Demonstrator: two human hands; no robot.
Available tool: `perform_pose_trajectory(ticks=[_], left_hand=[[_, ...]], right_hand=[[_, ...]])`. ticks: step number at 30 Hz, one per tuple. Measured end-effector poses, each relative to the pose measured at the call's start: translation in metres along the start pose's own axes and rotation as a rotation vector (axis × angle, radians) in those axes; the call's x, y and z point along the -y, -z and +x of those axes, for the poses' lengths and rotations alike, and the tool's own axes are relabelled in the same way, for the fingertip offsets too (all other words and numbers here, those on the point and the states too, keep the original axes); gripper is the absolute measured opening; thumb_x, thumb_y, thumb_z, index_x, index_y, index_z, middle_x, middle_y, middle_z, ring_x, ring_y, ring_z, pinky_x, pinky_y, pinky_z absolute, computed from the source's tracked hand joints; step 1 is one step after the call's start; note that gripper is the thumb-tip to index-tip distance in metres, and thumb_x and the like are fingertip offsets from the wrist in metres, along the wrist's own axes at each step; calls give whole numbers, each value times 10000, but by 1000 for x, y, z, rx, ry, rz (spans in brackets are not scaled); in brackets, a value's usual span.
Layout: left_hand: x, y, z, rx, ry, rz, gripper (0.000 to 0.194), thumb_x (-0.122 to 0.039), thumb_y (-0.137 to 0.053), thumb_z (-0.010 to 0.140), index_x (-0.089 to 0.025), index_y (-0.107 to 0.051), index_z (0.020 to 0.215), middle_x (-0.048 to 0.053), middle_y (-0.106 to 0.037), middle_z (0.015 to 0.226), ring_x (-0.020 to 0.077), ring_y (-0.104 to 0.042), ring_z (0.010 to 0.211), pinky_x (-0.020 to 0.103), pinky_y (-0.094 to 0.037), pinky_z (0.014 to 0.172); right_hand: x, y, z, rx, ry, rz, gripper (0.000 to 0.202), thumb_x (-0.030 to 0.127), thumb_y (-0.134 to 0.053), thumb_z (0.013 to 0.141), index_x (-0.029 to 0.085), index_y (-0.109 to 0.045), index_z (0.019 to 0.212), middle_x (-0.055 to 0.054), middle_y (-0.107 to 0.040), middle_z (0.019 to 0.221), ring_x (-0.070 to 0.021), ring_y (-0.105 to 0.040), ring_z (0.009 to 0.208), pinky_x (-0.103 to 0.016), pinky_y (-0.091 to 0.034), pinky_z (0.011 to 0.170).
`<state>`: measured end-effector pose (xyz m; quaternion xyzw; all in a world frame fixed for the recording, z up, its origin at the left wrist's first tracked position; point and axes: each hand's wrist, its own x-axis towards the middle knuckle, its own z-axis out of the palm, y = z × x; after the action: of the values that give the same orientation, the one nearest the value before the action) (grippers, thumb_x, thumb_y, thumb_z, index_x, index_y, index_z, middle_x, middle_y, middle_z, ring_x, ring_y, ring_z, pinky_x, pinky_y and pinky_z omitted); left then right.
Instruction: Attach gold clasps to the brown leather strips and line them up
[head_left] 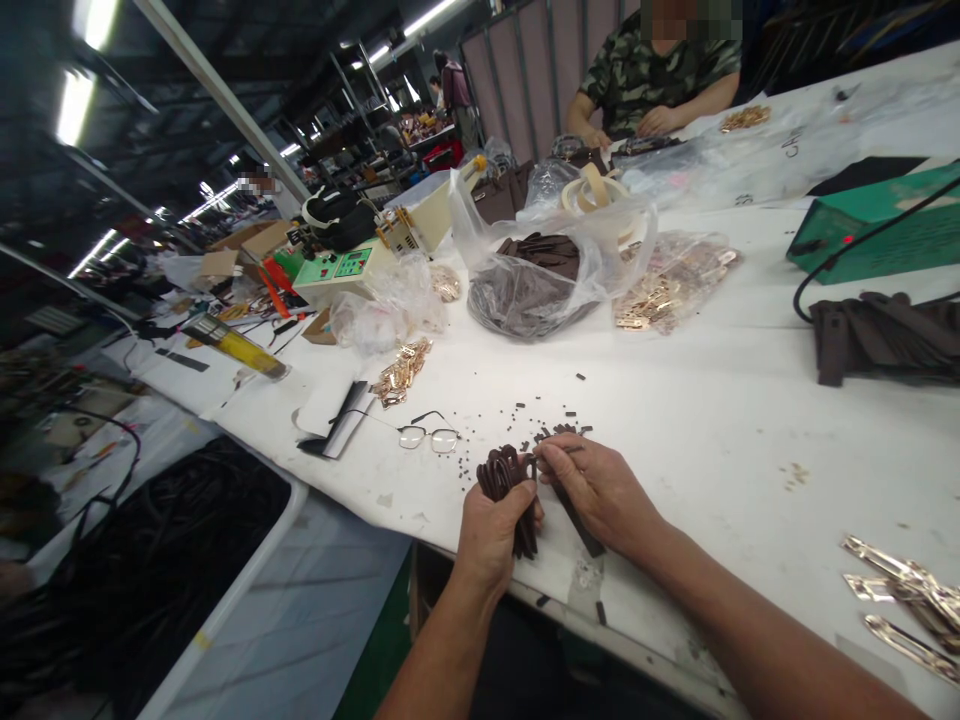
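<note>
My left hand [487, 535] is closed around a bundle of dark brown leather strips [504, 475], whose looped, slotted ends fan out above the thumb. Against the right edge of that bundle, my right hand [596, 490] pinches a thin dark brown piece [574, 449]; its far end is hidden by the fingers. More dark strips [579, 520] lie on the table under and beside my right hand. Small dark offcuts [520, 406] are scattered on the white surface beyond both hands.
Eyeglasses [427, 438] and gold metal fittings [403, 372] lie to the left. A plastic bag of brown strips [525, 290] stands farther back. At right are a green box [877, 225], stacked strips [885, 340] and gold pieces [904, 590]. A co-worker [660, 80] sits opposite.
</note>
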<state>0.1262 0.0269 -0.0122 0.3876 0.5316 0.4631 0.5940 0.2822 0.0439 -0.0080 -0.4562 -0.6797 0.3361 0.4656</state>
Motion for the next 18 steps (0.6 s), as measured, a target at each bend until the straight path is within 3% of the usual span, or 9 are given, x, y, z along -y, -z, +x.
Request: perform_pose_trajectory(ticks=[5,9,11,14,18], left_hand=[[1,0,-1,5,9,1,404,-264,-717,818,-94,-635,1175,-4,-623,582,114,-536,502,230,-437,526],[4,-1,-1,-63,21,4,415,-279,-782,769,-95,-637,1112,11,-657,615,134,-583,527,250,-481,545],[4,-4,-1,-112,19,-15,410,-278,-813,735,-101,-639,1061,9,-662,638,139,-596,526,257,-495,539],[4,-7,0,-154,-1,-48,409,-271,-834,711,-109,-639,1032,8,-669,685,140,-610,532,263,-509,537],[3,-10,0,-179,-10,-99,420,-262,-832,714,-116,-633,1055,10,-681,698,144,-624,551,261,-518,547]], right_hand=[[2,0,0,-110,-18,-60,225,282,-522,983,233,-724,897,14,-718,811,-141,-672,726,-249,-494,711],[4,8,2,-277,-127,-54,297,351,-574,959,220,-713,731,21,-717,714,-145,-685,687,-242,-491,687],[5,11,3,-306,-200,7,318,397,-561,963,215,-711,750,23,-713,690,-140,-682,636,-241,-497,651],[7,11,2,-213,-249,145,322,428,-545,966,207,-708,798,23,-712,691,-132,-681,590,-231,-514,614],[9,5,1,-50,-168,156,318,362,-528,980,210,-687,749,26,-707,730,-116,-680,618,-206,-500,608]])
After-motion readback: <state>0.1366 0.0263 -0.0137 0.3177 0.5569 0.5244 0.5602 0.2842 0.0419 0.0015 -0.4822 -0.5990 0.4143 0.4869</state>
